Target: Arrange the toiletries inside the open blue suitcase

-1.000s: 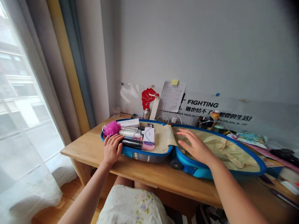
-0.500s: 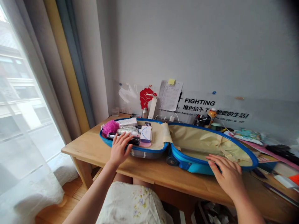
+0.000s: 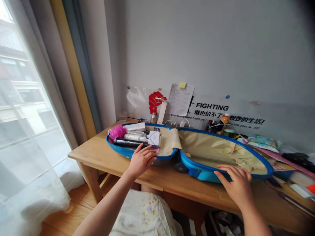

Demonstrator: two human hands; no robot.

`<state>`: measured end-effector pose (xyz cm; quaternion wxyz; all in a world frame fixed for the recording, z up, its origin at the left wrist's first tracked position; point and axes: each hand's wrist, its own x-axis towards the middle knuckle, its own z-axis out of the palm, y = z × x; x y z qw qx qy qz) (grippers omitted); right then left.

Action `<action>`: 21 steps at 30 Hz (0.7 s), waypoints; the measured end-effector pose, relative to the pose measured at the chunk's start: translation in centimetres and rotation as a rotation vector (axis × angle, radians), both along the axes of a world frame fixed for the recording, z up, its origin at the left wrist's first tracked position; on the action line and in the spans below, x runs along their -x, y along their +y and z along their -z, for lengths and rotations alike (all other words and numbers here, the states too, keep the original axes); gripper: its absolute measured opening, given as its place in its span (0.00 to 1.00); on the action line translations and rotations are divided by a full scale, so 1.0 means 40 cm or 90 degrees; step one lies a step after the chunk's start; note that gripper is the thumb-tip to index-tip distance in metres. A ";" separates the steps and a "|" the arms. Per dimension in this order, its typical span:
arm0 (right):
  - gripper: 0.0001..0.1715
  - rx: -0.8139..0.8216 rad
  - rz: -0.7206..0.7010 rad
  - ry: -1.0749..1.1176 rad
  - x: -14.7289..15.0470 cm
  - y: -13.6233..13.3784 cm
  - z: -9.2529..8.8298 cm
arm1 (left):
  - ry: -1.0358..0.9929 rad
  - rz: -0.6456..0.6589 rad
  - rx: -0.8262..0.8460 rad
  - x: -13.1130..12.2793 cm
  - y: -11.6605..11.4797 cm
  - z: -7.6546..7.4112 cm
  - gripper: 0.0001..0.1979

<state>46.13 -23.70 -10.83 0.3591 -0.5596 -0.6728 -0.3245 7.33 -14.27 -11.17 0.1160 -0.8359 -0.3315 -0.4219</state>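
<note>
A small blue suitcase lies open on the wooden desk (image 3: 103, 155). Its left half (image 3: 120, 151) holds a pink bath puff (image 3: 117, 132), several tubes and bottles (image 3: 134, 137) and a white box (image 3: 154, 138). Its right half (image 3: 194, 169) is lined with beige fabric and holds nothing else. My left hand (image 3: 141, 159) rests with fingers spread on the near rim of the left half, next to a pink item. My right hand (image 3: 236, 185) lies with fingers spread on the near rim of the right half. Neither hand holds anything.
Along the wall stand small bottles (image 3: 154, 118), cables, a paper sheet (image 3: 180, 100) and a "FIGHTING" sign (image 3: 213, 107). Books and papers (image 3: 265, 144) pile up at the desk's right end. Curtains (image 3: 73, 72) and a window (image 3: 22, 98) are on the left.
My left hand slid right along the near rim of the left half. My right hand left the beige lining and came to the near rim of the right half.
</note>
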 end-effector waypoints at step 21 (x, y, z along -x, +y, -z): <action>0.22 0.005 -0.095 0.064 0.366 0.050 -0.025 | 0.018 -0.110 0.093 0.331 0.059 -0.011 0.17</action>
